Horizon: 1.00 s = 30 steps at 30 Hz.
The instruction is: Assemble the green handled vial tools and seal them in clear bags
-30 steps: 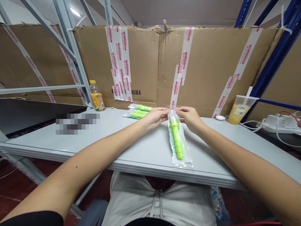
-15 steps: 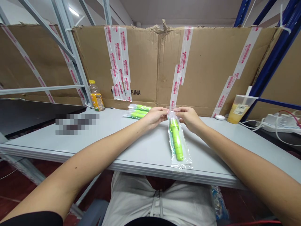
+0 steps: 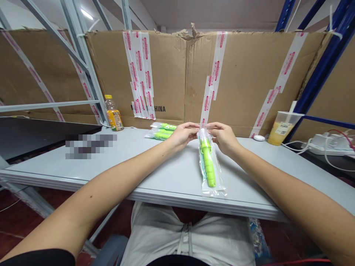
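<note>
A clear plastic bag [image 3: 215, 181] lies lengthwise on the grey table [image 3: 155, 173], its near end by the front edge. Inside it sits a lime-green plastic tool [image 3: 208, 166]. My left hand [image 3: 181, 135] pinches the far top edge of the bag from the left. My right hand [image 3: 224, 137] pinches the same edge from the right. Both hands have their fingers closed on the bag's mouth.
Two more bagged green tools [image 3: 162, 131] lie behind my left hand. A yellow drink bottle [image 3: 113, 113] stands at the back left, a plastic cup with orange drink [image 3: 283, 128] and a white round object [image 3: 259, 138] at the back right. Taped cardboard [image 3: 244, 77] walls the rear; a power strip [image 3: 330, 146] lies far right.
Both hands have stayed on the bag's far edge, with small finger movements. The bag has shifted slightly away from me.
</note>
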{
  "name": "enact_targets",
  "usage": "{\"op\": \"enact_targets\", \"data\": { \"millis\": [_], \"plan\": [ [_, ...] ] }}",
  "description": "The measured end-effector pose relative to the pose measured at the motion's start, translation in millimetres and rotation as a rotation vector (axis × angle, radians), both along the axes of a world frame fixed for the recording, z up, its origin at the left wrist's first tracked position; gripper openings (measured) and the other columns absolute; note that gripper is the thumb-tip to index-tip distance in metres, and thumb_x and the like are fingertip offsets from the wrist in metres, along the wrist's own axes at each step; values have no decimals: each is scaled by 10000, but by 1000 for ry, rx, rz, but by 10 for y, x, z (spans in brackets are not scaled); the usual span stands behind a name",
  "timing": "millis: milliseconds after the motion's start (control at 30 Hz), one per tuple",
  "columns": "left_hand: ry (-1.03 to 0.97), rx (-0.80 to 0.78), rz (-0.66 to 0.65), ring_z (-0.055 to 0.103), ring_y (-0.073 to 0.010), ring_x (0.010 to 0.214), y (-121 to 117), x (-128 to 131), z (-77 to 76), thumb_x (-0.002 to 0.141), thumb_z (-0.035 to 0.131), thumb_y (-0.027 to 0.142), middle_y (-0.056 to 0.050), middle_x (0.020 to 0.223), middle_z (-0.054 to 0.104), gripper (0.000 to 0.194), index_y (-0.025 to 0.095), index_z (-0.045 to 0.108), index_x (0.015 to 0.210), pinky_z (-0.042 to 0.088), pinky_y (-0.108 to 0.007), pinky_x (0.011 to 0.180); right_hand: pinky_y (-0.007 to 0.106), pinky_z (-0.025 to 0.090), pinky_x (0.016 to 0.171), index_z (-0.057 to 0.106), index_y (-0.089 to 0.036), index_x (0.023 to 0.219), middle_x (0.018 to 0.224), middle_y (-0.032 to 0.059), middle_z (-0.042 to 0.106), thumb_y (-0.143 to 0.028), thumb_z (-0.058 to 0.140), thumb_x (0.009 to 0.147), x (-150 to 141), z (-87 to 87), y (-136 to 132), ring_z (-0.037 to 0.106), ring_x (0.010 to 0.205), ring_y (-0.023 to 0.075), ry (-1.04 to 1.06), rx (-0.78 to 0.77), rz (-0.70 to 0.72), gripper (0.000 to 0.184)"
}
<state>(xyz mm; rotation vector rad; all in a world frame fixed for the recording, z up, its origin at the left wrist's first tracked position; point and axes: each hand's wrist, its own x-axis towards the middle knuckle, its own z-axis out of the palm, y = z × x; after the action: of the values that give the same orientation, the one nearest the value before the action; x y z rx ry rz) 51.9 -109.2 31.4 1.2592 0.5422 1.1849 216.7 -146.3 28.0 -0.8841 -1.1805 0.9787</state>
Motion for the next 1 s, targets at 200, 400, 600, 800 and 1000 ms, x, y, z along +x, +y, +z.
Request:
{"op": "enact_targets", "data": {
  "millis": [200,400,600,800,1000],
  "plan": [
    [-25,71,-2,659,-144,775,27,-4,-8,694,726,60,-47,805,696,121,127,663,773,530,-361,839,310,485,652,687,-193,677,699,9,635,-135,680,559,13,-19,47,585,684,148,43,28,27,132],
    [15,103,-1,653,-145,789,-26,-4,34,713,717,82,-65,858,700,129,120,697,834,520,-352,832,284,465,626,654,-188,645,662,-5,607,-137,689,542,28,-4,39,558,642,127,90,4,67,121],
    [73,103,74,633,-137,736,-68,12,48,735,700,91,-64,800,678,83,100,708,818,508,-347,790,283,484,650,670,-193,786,809,10,644,-192,770,595,46,-5,35,599,710,136,100,-14,138,215],
    [71,99,61,631,-128,711,-61,14,44,739,689,80,-56,768,674,68,88,708,804,509,-325,769,299,501,683,689,-166,771,791,23,649,-147,794,552,27,-28,44,606,734,150,119,-4,129,244],
    [61,56,51,647,-138,710,-55,23,36,749,680,69,-73,758,681,53,69,696,800,520,-329,770,302,491,649,697,-156,758,785,32,646,-140,788,530,26,-32,56,598,727,156,91,-12,84,246]
  ]
}}
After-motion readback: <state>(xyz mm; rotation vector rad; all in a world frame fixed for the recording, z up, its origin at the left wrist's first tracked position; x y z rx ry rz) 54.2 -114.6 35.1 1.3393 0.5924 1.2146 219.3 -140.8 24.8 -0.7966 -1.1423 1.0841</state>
